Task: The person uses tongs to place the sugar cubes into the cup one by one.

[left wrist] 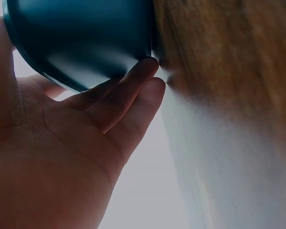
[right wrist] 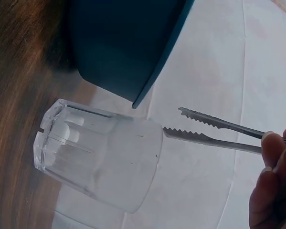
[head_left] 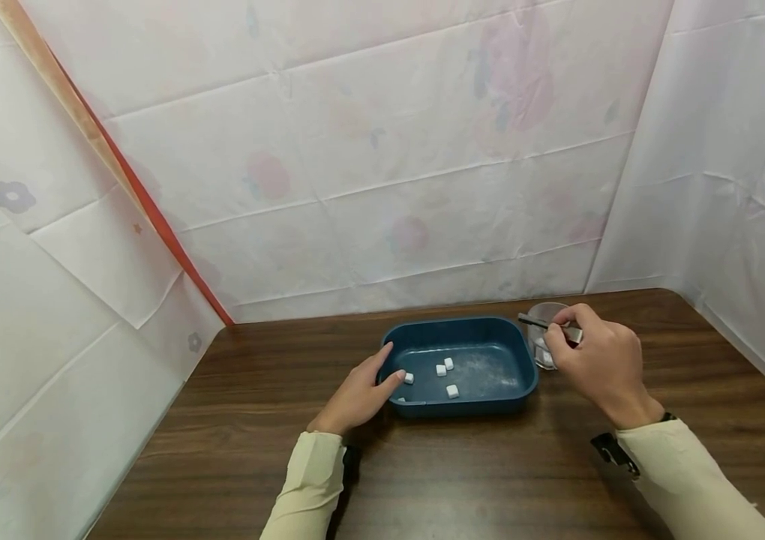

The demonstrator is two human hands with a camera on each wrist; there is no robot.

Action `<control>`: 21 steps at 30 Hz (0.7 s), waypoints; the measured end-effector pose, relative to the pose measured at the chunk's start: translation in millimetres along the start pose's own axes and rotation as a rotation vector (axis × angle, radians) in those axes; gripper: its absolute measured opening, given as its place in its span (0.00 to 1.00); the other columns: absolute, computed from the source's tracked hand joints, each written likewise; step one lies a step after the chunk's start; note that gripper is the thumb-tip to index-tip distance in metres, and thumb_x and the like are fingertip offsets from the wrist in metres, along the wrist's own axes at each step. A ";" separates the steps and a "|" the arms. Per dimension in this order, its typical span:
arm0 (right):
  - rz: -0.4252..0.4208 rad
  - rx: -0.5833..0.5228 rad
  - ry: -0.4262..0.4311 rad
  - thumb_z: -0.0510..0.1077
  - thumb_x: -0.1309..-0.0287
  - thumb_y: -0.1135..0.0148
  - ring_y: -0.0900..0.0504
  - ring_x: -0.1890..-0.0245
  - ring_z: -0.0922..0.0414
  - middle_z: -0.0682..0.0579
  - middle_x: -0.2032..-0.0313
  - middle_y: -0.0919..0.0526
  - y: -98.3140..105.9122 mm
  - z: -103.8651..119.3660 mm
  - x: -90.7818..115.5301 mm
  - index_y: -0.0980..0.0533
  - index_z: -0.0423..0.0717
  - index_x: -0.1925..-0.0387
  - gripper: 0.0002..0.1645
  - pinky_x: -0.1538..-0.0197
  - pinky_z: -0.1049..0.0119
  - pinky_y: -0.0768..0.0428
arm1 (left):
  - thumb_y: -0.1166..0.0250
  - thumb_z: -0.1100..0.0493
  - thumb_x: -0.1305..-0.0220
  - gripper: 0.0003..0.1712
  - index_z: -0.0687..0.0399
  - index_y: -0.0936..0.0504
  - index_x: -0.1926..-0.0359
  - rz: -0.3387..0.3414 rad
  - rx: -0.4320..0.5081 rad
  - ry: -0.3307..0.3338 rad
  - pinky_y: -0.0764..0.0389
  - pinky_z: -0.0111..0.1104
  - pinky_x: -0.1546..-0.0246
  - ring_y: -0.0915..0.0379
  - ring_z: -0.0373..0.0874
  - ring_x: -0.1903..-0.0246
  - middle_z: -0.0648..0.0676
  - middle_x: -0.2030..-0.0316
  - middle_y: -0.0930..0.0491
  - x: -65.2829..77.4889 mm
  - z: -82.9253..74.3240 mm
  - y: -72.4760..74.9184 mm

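A dark blue rectangular tray with several small white cubes on its floor stands on the table. My left hand holds its left end, thumb over the rim and fingers along the outer wall. In my right hand are metal tweezers, pinched between thumb and fingers. Their serrated tips are parted, with nothing between them, close by the mouth of a clear glass. A few white cubes lie in the bottom of that glass, just right of the tray.
The dark wooden table runs back to a white patterned sheet hung as a wall. More sheeting closes the right side. A red and orange strip slants down at the left corner.
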State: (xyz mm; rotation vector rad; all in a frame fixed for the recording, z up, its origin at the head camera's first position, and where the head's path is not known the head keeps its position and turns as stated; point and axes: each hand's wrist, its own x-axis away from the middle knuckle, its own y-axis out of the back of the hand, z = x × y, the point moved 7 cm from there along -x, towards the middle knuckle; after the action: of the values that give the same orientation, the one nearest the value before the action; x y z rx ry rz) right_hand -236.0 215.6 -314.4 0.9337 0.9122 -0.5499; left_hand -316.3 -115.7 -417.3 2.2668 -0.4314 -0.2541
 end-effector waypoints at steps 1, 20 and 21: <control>-0.005 -0.001 0.007 0.41 0.45 0.41 0.47 0.90 0.71 0.57 0.88 0.26 0.4 0.5 -0.4 0.20 0.44 0.71 0.06 0.86 0.68 0.43 | 0.45 0.36 0.27 0.42 0.48 0.45 0.21 0.000 0.002 0.000 0.40 0.52 0.31 0.44 0.52 0.28 0.54 0.26 0.41 0.1 0.2 0.1; 0.064 -0.057 0.100 0.42 0.46 0.41 0.42 0.90 0.69 0.59 0.89 0.29 -13.6 18.8 6.5 0.20 0.42 0.70 0.07 0.85 0.69 0.40 | 0.46 0.35 0.27 0.42 0.46 0.45 0.21 0.008 0.003 0.008 0.39 0.52 0.31 0.44 0.52 0.28 0.53 0.26 0.41 0.1 0.0 1.1; 0.071 -0.062 0.106 0.42 0.46 0.41 0.42 0.89 0.69 0.59 0.88 0.29 -15.0 20.0 7.2 0.21 0.42 0.70 0.07 0.85 0.70 0.41 | 0.46 0.36 0.27 0.42 0.46 0.45 0.21 0.009 0.003 0.008 0.40 0.52 0.31 0.44 0.52 0.28 0.53 0.25 0.41 0.1 0.1 1.1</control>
State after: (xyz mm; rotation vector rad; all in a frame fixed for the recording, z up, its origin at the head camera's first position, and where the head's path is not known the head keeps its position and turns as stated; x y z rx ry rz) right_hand -235.0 190.6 -321.5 0.9420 0.9822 -0.4121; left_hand -316.4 -116.5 -416.6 2.2672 -0.4374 -0.2400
